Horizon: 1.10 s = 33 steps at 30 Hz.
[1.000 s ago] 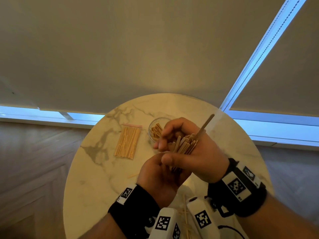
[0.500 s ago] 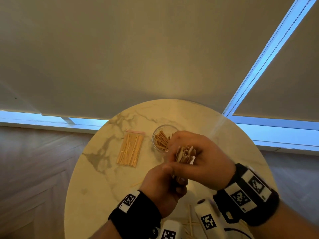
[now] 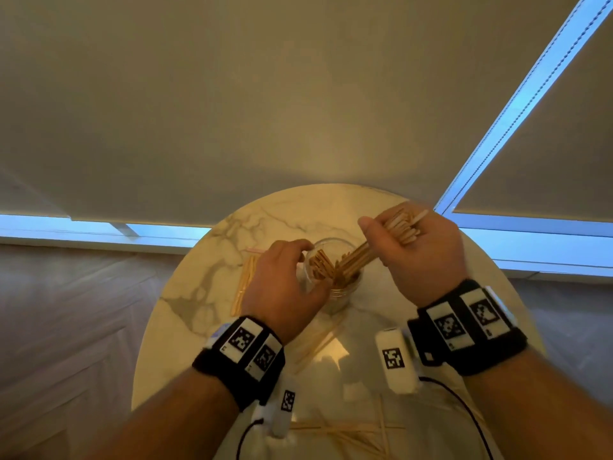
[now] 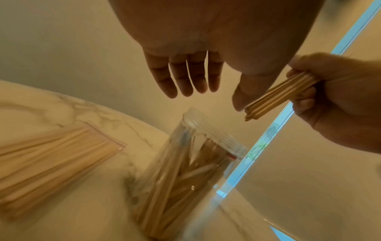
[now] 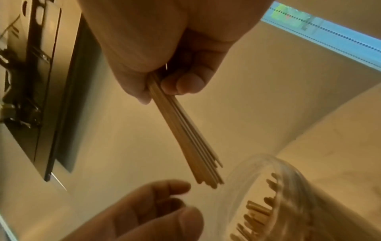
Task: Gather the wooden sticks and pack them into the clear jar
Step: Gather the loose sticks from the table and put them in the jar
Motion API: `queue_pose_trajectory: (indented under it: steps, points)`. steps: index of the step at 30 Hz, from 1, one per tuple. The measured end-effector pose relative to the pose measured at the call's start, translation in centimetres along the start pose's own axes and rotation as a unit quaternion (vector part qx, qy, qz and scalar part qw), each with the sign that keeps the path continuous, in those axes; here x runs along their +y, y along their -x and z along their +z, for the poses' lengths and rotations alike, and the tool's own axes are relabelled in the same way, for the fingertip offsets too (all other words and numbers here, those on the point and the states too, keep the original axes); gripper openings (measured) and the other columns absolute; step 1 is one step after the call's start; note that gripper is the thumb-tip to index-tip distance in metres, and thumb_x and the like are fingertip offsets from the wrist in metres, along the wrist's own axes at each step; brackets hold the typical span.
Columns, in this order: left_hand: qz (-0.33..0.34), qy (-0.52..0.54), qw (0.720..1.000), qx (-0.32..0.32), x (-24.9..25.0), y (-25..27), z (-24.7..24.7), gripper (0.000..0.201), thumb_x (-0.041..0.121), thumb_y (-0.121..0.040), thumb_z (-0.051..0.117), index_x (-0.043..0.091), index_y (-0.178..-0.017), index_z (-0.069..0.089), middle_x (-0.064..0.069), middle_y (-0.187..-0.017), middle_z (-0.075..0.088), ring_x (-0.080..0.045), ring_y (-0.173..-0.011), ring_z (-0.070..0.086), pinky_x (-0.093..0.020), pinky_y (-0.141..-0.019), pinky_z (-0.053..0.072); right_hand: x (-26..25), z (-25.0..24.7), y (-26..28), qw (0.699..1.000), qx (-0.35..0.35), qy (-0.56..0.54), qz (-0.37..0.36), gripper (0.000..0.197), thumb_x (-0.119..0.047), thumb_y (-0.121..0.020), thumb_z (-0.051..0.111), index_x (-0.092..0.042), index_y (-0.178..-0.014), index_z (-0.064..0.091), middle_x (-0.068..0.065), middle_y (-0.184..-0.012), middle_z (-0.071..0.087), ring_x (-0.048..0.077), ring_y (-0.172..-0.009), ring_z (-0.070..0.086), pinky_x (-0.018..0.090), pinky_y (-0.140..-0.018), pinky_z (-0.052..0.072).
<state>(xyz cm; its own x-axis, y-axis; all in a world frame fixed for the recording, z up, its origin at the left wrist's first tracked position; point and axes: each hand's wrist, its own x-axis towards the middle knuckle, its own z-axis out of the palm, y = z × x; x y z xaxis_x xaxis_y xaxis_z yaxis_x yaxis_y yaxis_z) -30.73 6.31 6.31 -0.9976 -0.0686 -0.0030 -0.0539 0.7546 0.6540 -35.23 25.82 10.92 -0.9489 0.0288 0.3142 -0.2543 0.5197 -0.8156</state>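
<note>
Head view, nearest first: thin loose sticks (image 3: 345,436) lie scattered on the glossy marble table (image 3: 185,293) close to the body, a few more (image 3: 318,336) slanting just behind the left wrist. Beyond them the left hand (image 3: 282,287) hovers at the clear jar (image 3: 338,293), fingers relaxed and slightly spread, gripping nothing; the left-wrist view shows a gap between its fingertips (image 4: 185,84) and the jar's ribbed, threaded rim. The jar stands upright mid-table, already holding many sticks that lean against its wall. The right hand (image 3: 421,257) is curled tightly round a bundle of sticks (image 3: 358,257), flat, pale and smooth. The bundle's long axis slopes down and leftward from the fist, its lower ends at the jar's mouth; whether they are past the rim I cannot tell, as the wrist views show them just outside it. The right hand probably does the feeding; the left looks placed to steady the jar. Farther left, a bagged packet of sticks (image 3: 245,280) lies flat.
</note>
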Motion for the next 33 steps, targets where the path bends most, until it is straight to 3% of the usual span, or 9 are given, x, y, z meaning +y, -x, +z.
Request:
queue_pose_trajectory:
  steps: [2, 4, 8, 12, 16, 21, 25, 29, 33]
  points:
    - [-0.006, -0.024, 0.998, -0.053, -0.1, -1.5, 0.2, 0.096, 0.055, -0.071, 0.083, 0.025, -0.151, 0.04, 0.004, -0.149, 0.046, -0.017, -0.138, 0.043, -0.032, -0.113, 0.037, 0.6, 1.7, -0.9, 0.998, -0.038, 0.049, -0.016, 0.027, -0.043, -0.087, 0.076, -0.02, -0.073, 0.071, -0.008, -0.072, 0.067, 0.008, -0.071, 0.065, 0.024, -0.067, 0.052]
    - [-0.023, -0.008, 0.993, -0.117, -0.1, -2.4, 0.8, 0.113, 0.061, -0.066, 0.084, 0.022, -0.158, 0.03, 0.002, -0.159, 0.041, -0.018, -0.144, 0.04, -0.032, -0.114, 0.036, 1.5, 3.4, -1.5, 0.989, -0.114, 0.096, -0.023, 0.03, -0.05, -0.086, 0.074, -0.021, -0.077, 0.073, -0.004, -0.078, 0.068, 0.014, -0.076, 0.065, 0.038, -0.073, 0.055]
    - [-0.047, 0.034, 0.986, -0.154, -1.3, -2.7, 1.7, 0.11, 0.06, -0.063, 0.086, 0.028, -0.156, 0.035, 0.004, -0.148, 0.056, -0.019, -0.133, 0.055, -0.029, -0.103, 0.046, 3.4, 5.8, -0.9, 0.951, -0.221, 0.213, -0.029, 0.034, -0.058, -0.086, 0.069, -0.024, -0.078, 0.069, -0.007, -0.08, 0.061, 0.021, -0.078, 0.063, 0.038, -0.07, 0.05]
    - [-0.039, 0.056, 0.987, -0.147, -1.6, -2.7, 1.4, 0.107, 0.053, -0.064, 0.089, 0.029, -0.154, 0.037, 0.006, -0.144, 0.058, -0.016, -0.13, 0.057, -0.031, -0.103, 0.048, 5.0, 6.5, 0.9, 0.946, -0.177, 0.263, -0.066, 0.047, -0.069, -0.074, 0.065, -0.024, -0.085, 0.076, -0.004, -0.097, 0.06, 0.024, -0.091, 0.054, 0.041, -0.074, 0.051]
    - [-0.036, 0.086, 0.984, -0.151, -1.7, -2.5, 1.1, 0.093, 0.049, -0.068, 0.088, 0.032, -0.148, 0.043, 0.012, -0.131, 0.064, -0.01, -0.116, 0.062, -0.024, -0.09, 0.046, 4.5, 5.7, 1.7, 0.97, -0.141, 0.196, -0.018, 0.075, -0.081, -0.064, 0.067, -0.033, -0.121, 0.065, -0.005, -0.121, 0.053, 0.018, -0.115, 0.047, 0.035, -0.096, 0.045]
    - [-0.027, 0.07, 0.986, -0.151, -2.1, -2.6, 1.3, 0.099, 0.058, -0.07, 0.079, 0.034, -0.155, 0.033, 0.009, -0.142, 0.062, -0.015, -0.126, 0.06, -0.023, -0.093, 0.044, 1.8, 5.9, 2.3, 0.971, -0.122, 0.185, -0.088, 0.081, -0.062, -0.094, 0.055, -0.02, -0.159, 0.03, -0.001, -0.165, 0.027, 0.017, -0.155, 0.019, 0.041, -0.125, 0.02]
    - [-0.017, 0.049, 0.986, -0.159, -2.6, -2.7, 1.6, 0.09, 0.042, -0.079, 0.075, 0.038, -0.156, 0.029, 0.007, -0.141, 0.062, -0.022, -0.124, 0.063, -0.036, -0.102, 0.052, 3.3, 7.7, 4.0, 0.923, -0.256, 0.279, -0.06, 0.089, -0.077, -0.095, 0.005, -0.021, -0.161, 0.024, -0.004, -0.17, 0.016, 0.013, -0.158, 0.006, 0.049, -0.127, 0.015]
    - [-0.006, 0.076, 0.985, -0.155, -2.3, -2.4, 1.2, 0.085, 0.049, -0.08, 0.076, 0.036, -0.153, 0.036, 0.008, -0.143, 0.06, -0.02, -0.126, 0.06, -0.047, -0.113, 0.042, 4.0, 6.8, 3.5, 0.954, -0.185, 0.223, -0.075, 0.072, -0.066, -0.101, 0.023, -0.021, -0.156, 0.036, -0.009, -0.166, 0.024, 0.003, -0.155, 0.008, 0.035, -0.128, 0.011]
    - [-0.005, 0.087, 0.984, -0.153, -3.3, -2.6, 2.2, 0.072, 0.047, -0.074, 0.075, 0.049, -0.138, 0.042, 0.018, -0.116, 0.071, -0.012, -0.102, 0.07, -0.044, -0.095, 0.057, 4.0, 7.1, 3.8, 0.922, -0.258, 0.27, -0.099, 0.077, -0.068, -0.1, 0.017, -0.021, -0.158, 0.034, -0.003, -0.169, 0.024, 0.014, -0.157, 0.01, 0.047, -0.128, 0.01]
